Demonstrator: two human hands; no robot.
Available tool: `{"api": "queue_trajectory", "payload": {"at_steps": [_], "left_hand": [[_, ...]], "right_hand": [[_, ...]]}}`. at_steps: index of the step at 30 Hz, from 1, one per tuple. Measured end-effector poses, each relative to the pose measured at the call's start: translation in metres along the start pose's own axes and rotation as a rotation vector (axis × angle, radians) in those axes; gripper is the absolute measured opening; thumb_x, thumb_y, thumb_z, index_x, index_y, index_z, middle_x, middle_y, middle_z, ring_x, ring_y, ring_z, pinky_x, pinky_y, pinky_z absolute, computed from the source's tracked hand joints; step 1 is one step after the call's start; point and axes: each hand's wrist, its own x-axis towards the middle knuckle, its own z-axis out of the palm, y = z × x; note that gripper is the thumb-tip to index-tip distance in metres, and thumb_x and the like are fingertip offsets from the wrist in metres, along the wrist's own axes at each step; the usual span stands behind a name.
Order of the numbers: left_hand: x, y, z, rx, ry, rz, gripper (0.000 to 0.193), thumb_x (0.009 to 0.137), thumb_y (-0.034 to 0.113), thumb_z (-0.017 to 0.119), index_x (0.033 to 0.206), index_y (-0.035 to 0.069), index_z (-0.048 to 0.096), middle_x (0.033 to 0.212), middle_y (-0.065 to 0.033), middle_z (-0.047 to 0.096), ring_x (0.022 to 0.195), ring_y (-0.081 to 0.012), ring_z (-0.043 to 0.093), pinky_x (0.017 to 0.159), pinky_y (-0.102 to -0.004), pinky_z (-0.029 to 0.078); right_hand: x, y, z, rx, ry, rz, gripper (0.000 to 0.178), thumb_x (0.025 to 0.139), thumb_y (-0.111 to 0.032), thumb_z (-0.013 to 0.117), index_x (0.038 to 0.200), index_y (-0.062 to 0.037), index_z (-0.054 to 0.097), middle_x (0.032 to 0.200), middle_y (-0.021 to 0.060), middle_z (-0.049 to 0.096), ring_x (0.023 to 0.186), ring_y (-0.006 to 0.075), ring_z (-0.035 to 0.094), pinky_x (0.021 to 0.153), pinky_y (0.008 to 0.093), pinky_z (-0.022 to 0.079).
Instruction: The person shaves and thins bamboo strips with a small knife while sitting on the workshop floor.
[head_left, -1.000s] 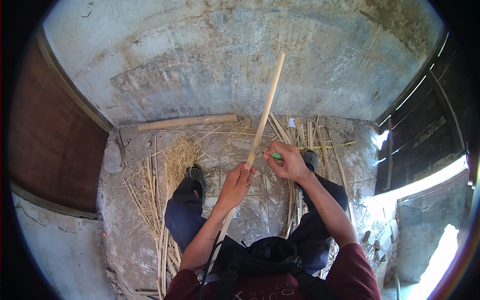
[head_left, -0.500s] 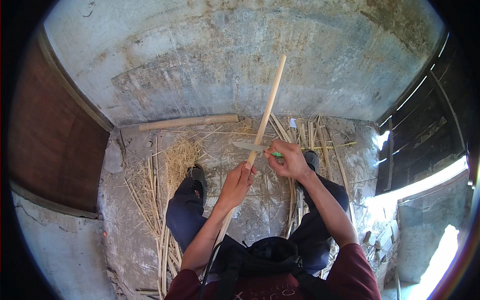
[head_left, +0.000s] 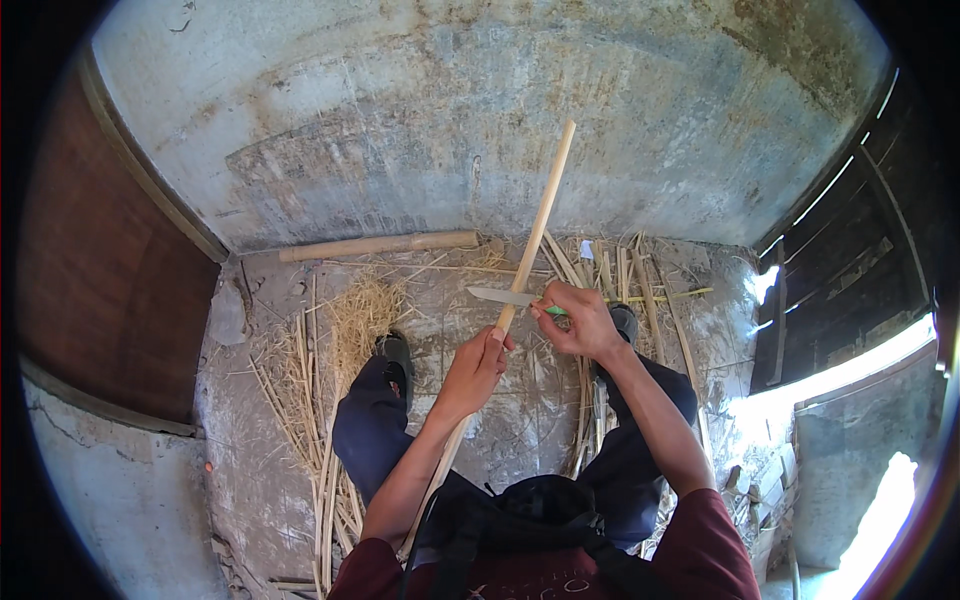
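Note:
A long pale bamboo strip (head_left: 546,207) slants up and away from my lap toward the wall. My left hand (head_left: 474,372) is closed around it at its middle, thumb lying along the top. In my right hand (head_left: 581,322) is a knife (head_left: 502,296) with a green handle, most of which the fingers cover. Its blade points left and lies across the strip, just beyond my left thumb. The strip's near part runs under my left forearm down to my lap.
Pale shavings (head_left: 368,318) and several split strips (head_left: 325,480) lie on the floor by my left foot. More strips (head_left: 645,285) lie at the right. A thick bamboo pole (head_left: 380,246) rests along the foot of the concrete wall (head_left: 470,130). A brown wooden panel (head_left: 120,260) stands at the left.
The strip's far end has dropped slightly toward me, and the strip has slid a little nearer. Both hands keep their grips, and the knife blade has shifted slightly.

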Motion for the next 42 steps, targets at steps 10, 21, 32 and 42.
{"api": "queue_trajectory", "payload": {"at_steps": [10,21,32,42], "left_hand": [[-0.008,-0.005,0.001,-0.309,-0.151,-0.079,0.041,0.118,0.038,0.037,0.109,0.004,0.058,0.067,0.0061,0.034,0.047,-0.0049,0.028,0.043,-0.0248,0.024],[-0.007,0.025,-0.007,-0.321,-0.192,-0.229,0.042,0.117,0.042,0.039,0.109,0.005,0.056,0.066,0.0052,0.039,0.043,-0.0042,0.035,0.038,-0.0242,0.03],[-0.006,0.014,-0.004,-0.234,-0.175,-0.161,0.039,0.117,0.039,0.044,0.1,0.005,0.054,0.065,0.0044,0.041,0.04,-0.0048,0.037,0.035,-0.0261,0.03],[-0.017,0.015,0.001,-0.2,-0.194,-0.184,0.038,0.116,0.038,0.046,0.097,0.005,0.054,0.065,0.0042,0.041,0.041,-0.0053,0.038,0.036,-0.0263,0.032]], "right_hand": [[0.009,0.047,-0.055,-0.166,0.225,0.256,0.006,0.093,-0.003,0.07,0.094,-0.0036,0.065,0.09,0.0134,0.073,0.078,0.0304,0.075,0.063,0.0391,0.056],[-0.009,0.011,-0.001,0.014,0.026,0.088,0.012,0.09,-0.007,0.074,0.095,-0.0044,0.063,0.085,0.0142,0.07,0.074,0.035,0.07,0.067,0.0434,0.053],[-0.005,0.005,0.005,0.053,0.058,0.027,0.014,0.088,-0.005,0.076,0.09,-0.0034,0.062,0.083,0.0129,0.069,0.07,0.035,0.068,0.062,0.0425,0.052],[0.02,0.027,-0.041,0.005,0.198,0.303,0.011,0.096,-0.007,0.072,0.094,-0.0012,0.062,0.082,0.0139,0.069,0.064,0.0309,0.069,0.064,0.0419,0.057]]}}
